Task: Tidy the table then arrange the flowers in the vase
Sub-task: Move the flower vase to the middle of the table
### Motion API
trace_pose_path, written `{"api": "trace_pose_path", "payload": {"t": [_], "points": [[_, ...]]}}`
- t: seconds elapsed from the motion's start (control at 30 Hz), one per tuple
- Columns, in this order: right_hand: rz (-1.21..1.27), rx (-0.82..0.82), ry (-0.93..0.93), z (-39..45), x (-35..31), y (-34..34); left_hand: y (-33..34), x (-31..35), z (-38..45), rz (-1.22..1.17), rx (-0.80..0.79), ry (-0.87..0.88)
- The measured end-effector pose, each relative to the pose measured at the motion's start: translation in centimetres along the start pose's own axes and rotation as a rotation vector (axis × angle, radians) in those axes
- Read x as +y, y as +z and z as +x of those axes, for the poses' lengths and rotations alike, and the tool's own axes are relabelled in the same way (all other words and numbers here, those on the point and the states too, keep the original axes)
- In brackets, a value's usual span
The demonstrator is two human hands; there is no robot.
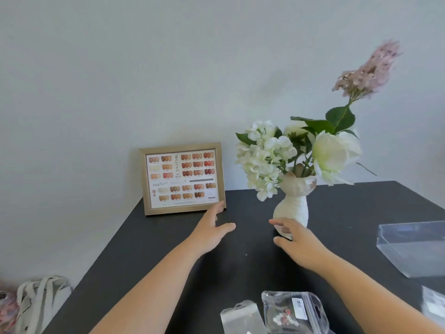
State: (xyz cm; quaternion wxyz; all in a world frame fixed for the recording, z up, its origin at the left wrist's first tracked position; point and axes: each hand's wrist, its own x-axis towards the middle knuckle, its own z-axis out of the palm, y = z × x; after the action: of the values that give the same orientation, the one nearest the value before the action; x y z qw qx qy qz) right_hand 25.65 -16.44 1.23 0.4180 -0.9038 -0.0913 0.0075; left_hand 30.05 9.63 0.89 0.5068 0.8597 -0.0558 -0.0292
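Reaching for the vase (292, 208) at the table's (168, 249) back: right hand (297, 242) grip wide, just before its base; left hand (212, 230) grip wide, empty, near the frame (183, 178). Flowers (267, 157) look top-heavy, so grasp low, both hands, keep upright.

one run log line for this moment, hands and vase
left hand: open, near frame | right hand: open, at vase base | flowers: in vase
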Motion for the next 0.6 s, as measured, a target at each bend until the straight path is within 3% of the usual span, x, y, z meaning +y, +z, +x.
{"api": "trace_pose_path", "payload": {"t": [0.33, 0.47, 0.6], "points": [[0.019, 0.251, 0.181, -2.4, 4.5, -6.7, 7.5, 4.9, 0.2, 0.009, -0.117, 0.066], [0.044, 0.24, 0.228, -1.1, 5.4, -7.4, 10.7, 6.9, 1.0, 0.003, -0.114, 0.151], [0.078, 0.171, 0.234, 0.4, 5.8, -7.3, 13.3, 8.1, 1.6, -0.075, 0.011, 0.19]]}}
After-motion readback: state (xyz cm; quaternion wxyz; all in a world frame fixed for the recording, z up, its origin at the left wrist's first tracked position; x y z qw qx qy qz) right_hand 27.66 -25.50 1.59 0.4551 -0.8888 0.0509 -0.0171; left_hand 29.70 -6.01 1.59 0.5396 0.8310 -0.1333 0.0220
